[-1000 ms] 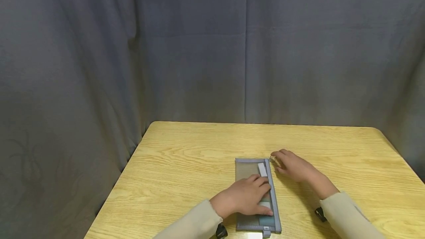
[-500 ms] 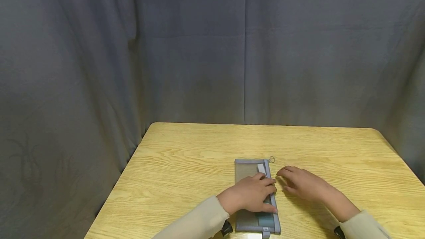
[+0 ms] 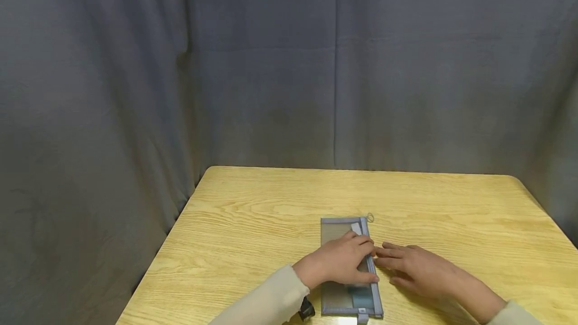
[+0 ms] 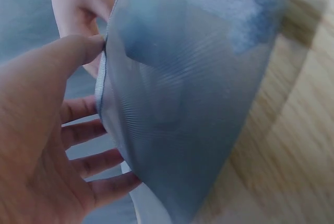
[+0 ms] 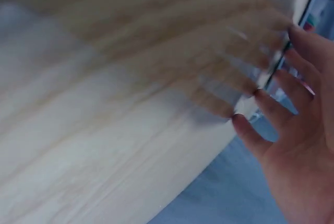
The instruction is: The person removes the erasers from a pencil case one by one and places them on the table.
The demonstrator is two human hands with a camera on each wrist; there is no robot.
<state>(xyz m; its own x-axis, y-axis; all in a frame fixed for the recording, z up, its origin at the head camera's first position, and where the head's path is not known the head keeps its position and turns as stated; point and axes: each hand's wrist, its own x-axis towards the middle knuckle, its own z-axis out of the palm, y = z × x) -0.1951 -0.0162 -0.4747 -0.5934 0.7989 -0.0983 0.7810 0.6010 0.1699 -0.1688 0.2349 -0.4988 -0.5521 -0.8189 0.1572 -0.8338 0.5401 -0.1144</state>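
A grey mesh zip pouch [image 3: 334, 297] lies flat on the table, its zip edge on the right. Through the mesh show a white piece [image 3: 355, 227] near the far end and a teal piece [image 3: 362, 298] near the front. My left hand [image 3: 335, 264] is spread over the pouch, fingertips and thumb touching its zip edge; in the left wrist view the fingers meet the mesh [image 4: 177, 109] along that edge. Just right of the pouch, my right hand [image 3: 424, 270] is palm down with fingers extended, fingertips near the zip edge. It holds nothing.
A small metal ring [image 3: 370, 217] sticks out at the pouch's far right corner. A fabric tab [image 3: 363, 318] is at its front end. The wood-grain table [image 3: 253, 204] reaches back to a dark grey curtain [image 3: 271, 89].
My right hand has left the ring at the far corner and come toward the front, beside the zip edge. My left hand has shifted slightly right on the pouch.
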